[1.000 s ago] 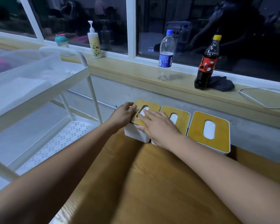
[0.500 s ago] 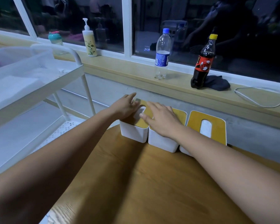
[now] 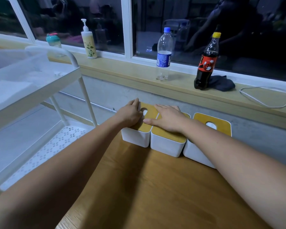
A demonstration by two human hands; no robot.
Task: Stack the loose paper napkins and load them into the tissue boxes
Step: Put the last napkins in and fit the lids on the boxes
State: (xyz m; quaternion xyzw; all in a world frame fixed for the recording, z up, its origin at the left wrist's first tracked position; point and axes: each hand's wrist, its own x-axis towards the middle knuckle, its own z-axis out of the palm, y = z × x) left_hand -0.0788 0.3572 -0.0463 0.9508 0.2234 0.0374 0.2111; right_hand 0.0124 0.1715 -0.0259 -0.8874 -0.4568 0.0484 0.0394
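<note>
Three tissue boxes sit shoulder to shoulder mid-frame at the far edge of the surface, with napkin showing white in the right slot. The left hand and right hand lie flat on the left and middle lids, fingers straight, gripping nothing. Pressing them home, I'd guess.

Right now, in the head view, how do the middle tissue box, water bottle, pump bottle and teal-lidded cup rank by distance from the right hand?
From the right hand:
1. middle tissue box, under the palm
2. water bottle, on the sill straight ahead
3. pump bottle, farther left on the sill
4. teal-lidded cup, farthest left
</note>
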